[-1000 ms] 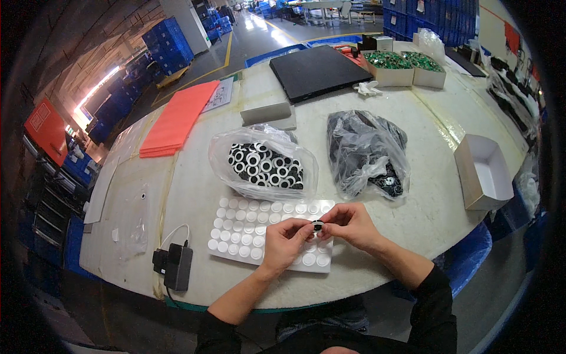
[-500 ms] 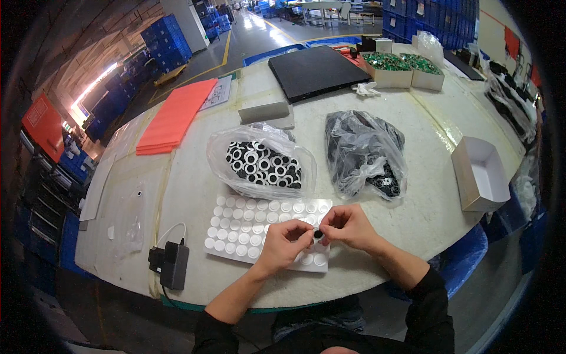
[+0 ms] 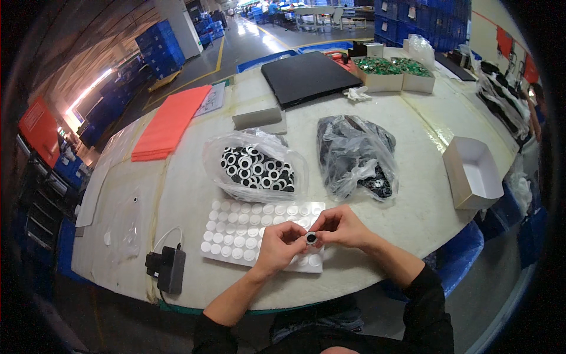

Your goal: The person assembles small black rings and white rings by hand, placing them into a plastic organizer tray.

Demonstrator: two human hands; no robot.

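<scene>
Between the fingertips of both hands is a small round black-and-white ring (image 3: 311, 238), its black centre facing up. My left hand (image 3: 283, 243) pinches it from the left, and my right hand (image 3: 340, 229) pinches it from the right. Under the hands lies a white tray (image 3: 210, 255) with rows of round white caps (image 3: 240, 230); the hands hide part of its right side. Just beyond the tray, an opened clear plastic bag (image 3: 213, 171) holds many similar black-and-white rings (image 3: 257, 169). Right of it sits a clear bag of black parts (image 3: 357, 156).
A black power adapter (image 3: 171, 270) with a cable lies left of the tray. An open white box (image 3: 458, 177) stands at the right edge. Farther back are orange sheets (image 3: 171, 124), a black flat panel (image 3: 309, 76) and boxes of green circuit boards (image 3: 377, 66). A blue bin (image 3: 463, 259) is below the table's right edge.
The ring has turned, so its white rim and black centre now show more plainly. Both hands still hold it. The whole view has shifted slightly.
</scene>
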